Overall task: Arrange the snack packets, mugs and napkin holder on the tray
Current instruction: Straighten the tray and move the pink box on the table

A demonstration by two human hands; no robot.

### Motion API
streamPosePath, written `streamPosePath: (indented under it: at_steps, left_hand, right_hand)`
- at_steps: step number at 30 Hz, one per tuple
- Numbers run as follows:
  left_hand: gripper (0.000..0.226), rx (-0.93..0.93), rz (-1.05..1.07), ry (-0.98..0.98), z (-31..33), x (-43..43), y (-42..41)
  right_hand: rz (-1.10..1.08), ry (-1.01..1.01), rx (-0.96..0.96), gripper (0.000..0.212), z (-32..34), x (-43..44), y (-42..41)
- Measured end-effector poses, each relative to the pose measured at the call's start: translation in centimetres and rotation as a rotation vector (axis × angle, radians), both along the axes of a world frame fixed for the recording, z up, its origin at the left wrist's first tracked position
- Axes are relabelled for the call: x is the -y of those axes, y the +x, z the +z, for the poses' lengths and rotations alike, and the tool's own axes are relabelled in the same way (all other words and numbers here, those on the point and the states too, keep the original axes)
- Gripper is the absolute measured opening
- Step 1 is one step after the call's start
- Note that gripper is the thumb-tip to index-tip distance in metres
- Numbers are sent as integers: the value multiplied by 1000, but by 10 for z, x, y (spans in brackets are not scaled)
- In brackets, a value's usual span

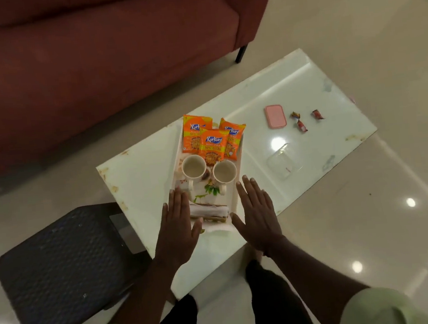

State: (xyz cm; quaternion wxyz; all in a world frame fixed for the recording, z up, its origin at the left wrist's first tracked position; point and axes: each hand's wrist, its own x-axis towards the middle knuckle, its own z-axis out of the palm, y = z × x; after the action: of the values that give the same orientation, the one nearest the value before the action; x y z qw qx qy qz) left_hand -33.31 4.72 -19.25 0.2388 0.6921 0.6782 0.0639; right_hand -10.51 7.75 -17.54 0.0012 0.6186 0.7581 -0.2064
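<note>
A white floral tray (238,185) lies on the low white table (141,180). At its far end three orange snack packets (212,146) overlap. Two cream mugs stand side by side in the middle, the left mug (194,167) and the right mug (224,172). The napkin holder (209,212) with white napkins lies at the near end. My left hand (177,223) rests flat along the tray's left side, fingers apart. My right hand (256,210) lies flat along the right side, fingers spread. Neither hand holds anything.
A pink lid (275,116), three wrapped candies (301,125) and a clear plastic container (284,161) lie on the table's right part. A maroon sofa (91,63) stands behind. A dark stool (66,272) sits to the left on the glossy floor.
</note>
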Motion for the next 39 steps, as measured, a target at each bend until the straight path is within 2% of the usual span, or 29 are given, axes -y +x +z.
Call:
streamPosePath:
  at_steps: [4, 13, 21, 24, 28, 30, 32, 34, 35, 36, 39]
  left_hand:
    - [77, -10, 78, 3, 8, -14, 26]
    - [73, 22, 562, -1, -1, -53, 100]
    - [82, 392, 1313, 20, -28, -50, 157]
    - [72, 522, 1550, 14, -47, -39, 166]
    - [66, 579, 1872, -10, -79, -26, 163]
    - [65, 659, 1962, -59, -103, -16, 157]
    - [65, 846, 2040, -41, -118, -9, 155]
    - [28, 1021, 2138, 64, -127, -3, 159]
    - [17, 1060, 2171, 107, -135, 1, 159]
    - [20, 1098, 2191, 128, -141, 4, 159]
    - [42, 1245, 2071, 206, -146, 5, 160]
  right_hand:
    - [65, -11, 4, 83, 7, -36, 27]
    - [297, 0, -29, 86, 7, -161, 77]
    - [454, -44, -20, 85, -22, -259, 84]
    - [427, -114, -8, 80, -36, -291, 74]
    - [492, -177, 116, 73, -54, -332, 55]
    - [446, -258, 129, 64, -62, -350, 40]
    - [347, -355, 109, 54, -72, -369, 25]
    - [232, -449, 43, 49, -85, -382, 11]
    - [175, -481, -4, 47, -90, -386, 5]
    - [128, -495, -46, 44, -95, -390, 0]
    - [39, -509, -139, 39, -124, -406, -10]
